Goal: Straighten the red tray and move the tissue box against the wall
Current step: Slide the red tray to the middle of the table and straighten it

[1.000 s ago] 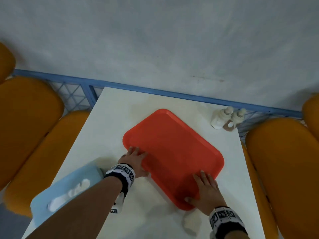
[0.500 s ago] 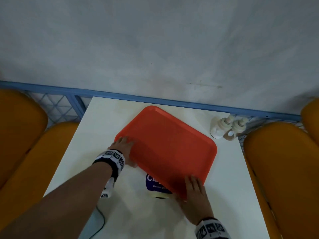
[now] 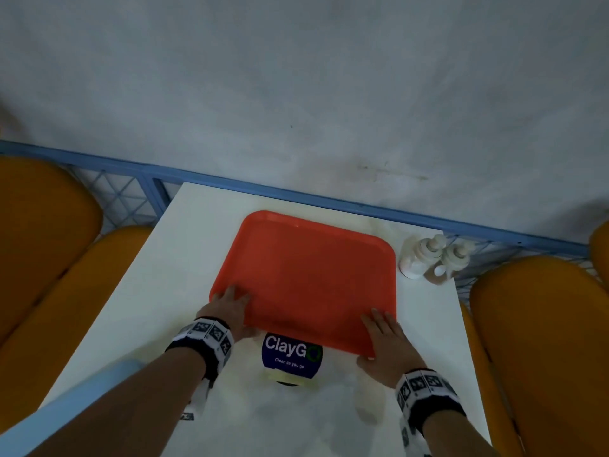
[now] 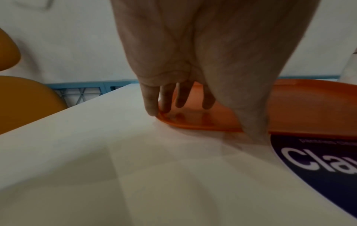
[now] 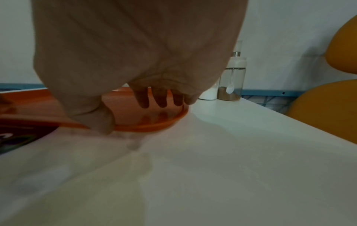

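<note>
The red tray (image 3: 306, 278) lies flat on the white table (image 3: 184, 265), its far edge roughly parallel to the blue rail below the wall. My left hand (image 3: 230, 305) rests on the tray's near-left corner, fingers (image 4: 181, 97) straight on the tray (image 4: 299, 107) and thumb at the rim. My right hand (image 3: 384, 338) rests the same way on the near-right corner, fingers (image 5: 160, 97) over the rim (image 5: 150, 126). The light blue tissue box (image 3: 82, 400) sits at the table's near-left edge, largely hidden by my left forearm.
A round blue "ClayGo" sticker (image 3: 291, 356) on the table shows half from under the tray's near edge. Two condiment bottles (image 3: 428, 258) stand at the far right corner, close to the tray. Orange seats (image 3: 543, 341) flank the table on both sides.
Under both hands the tray has swung counter-clockwise from a diagonal to square with the table and slid towards the wall, uncovering the sticker. The view has shifted, so less of the tissue box shows.
</note>
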A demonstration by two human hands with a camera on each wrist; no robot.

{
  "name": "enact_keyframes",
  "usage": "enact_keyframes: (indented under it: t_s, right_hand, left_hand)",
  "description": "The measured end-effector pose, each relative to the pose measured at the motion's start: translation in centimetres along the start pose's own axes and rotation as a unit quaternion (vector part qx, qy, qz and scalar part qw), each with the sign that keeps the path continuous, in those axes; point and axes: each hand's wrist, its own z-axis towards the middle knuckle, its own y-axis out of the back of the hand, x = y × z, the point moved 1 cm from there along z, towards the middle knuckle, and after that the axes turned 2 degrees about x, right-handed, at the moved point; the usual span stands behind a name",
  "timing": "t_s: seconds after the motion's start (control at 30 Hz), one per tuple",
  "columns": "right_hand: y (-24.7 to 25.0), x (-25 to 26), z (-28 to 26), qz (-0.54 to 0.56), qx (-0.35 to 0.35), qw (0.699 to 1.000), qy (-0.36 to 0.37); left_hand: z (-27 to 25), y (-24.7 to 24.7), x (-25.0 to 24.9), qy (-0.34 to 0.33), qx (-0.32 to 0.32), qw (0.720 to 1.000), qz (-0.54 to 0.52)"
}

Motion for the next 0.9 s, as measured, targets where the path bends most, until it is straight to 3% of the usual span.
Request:
enact_keyframes:
  t_s: [0.47,0.9]
  right_hand:
    - [1.8,-2.5,4.4,-0.022,-0.01,1.0,0.01]
    - [1.1,-4.0,5.5,-0.018,-0.062,0.997,0.037]
  left_hand:
    - [1.5,2.4,-2.2,-0.006,-0.004,1.0,-0.011]
    - [3.4,3.9,-2.4,-0.06,-0.062,0.996,-0.029]
